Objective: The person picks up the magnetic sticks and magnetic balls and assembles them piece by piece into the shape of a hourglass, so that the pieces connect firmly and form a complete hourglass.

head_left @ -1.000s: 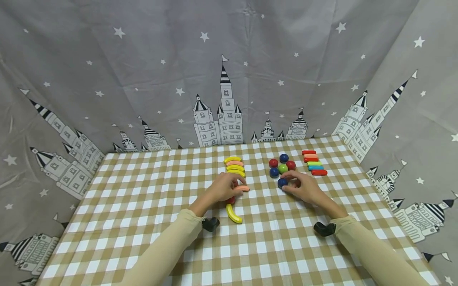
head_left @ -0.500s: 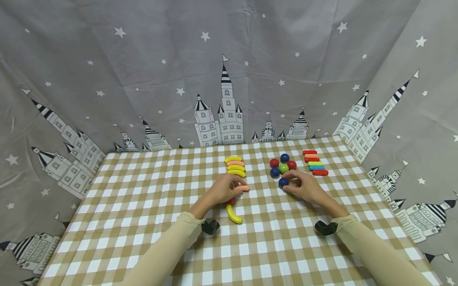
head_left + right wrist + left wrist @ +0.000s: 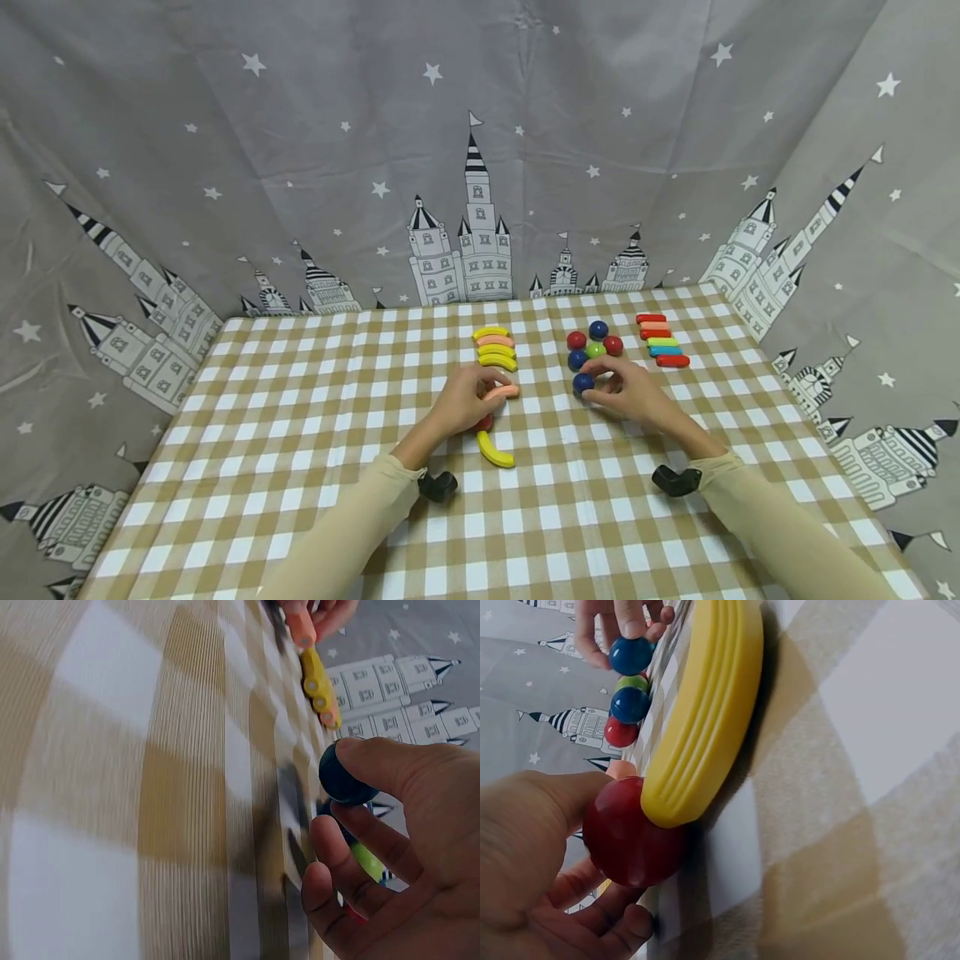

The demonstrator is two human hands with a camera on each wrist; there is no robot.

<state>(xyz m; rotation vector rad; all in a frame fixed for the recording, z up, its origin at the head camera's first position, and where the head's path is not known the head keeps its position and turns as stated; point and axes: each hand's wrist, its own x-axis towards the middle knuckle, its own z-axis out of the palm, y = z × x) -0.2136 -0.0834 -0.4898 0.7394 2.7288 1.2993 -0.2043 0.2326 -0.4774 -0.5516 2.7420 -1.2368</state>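
My left hand (image 3: 463, 402) pinches a salmon curved magnetic rod (image 3: 507, 391), its free end pointing right. Under the thumb, a dark red ball (image 3: 630, 832) touches one end of a yellow curved rod (image 3: 712, 712); the hand partly covers how ball and salmon rod meet. That yellow rod also shows in the head view, nearer me. My right hand (image 3: 633, 390) pinches a dark blue ball (image 3: 582, 383) between thumb and fingertip. In the right wrist view, this blue ball (image 3: 345, 774) appears held just above the cloth.
Beyond my left hand lies a row of curved rods (image 3: 497, 350), yellow and salmon. Behind the right hand sit red balls (image 3: 612, 345), blue balls (image 3: 577, 360) and a green ball (image 3: 596, 350). Several straight rods (image 3: 662, 342) lie farther right. Checkered cloth (image 3: 300, 433) covers the table.
My right hand has carried the blue ball slightly left, towards the left hand. The salmon rod has shifted a little, and the near yellow rod has swung its free end rightward.
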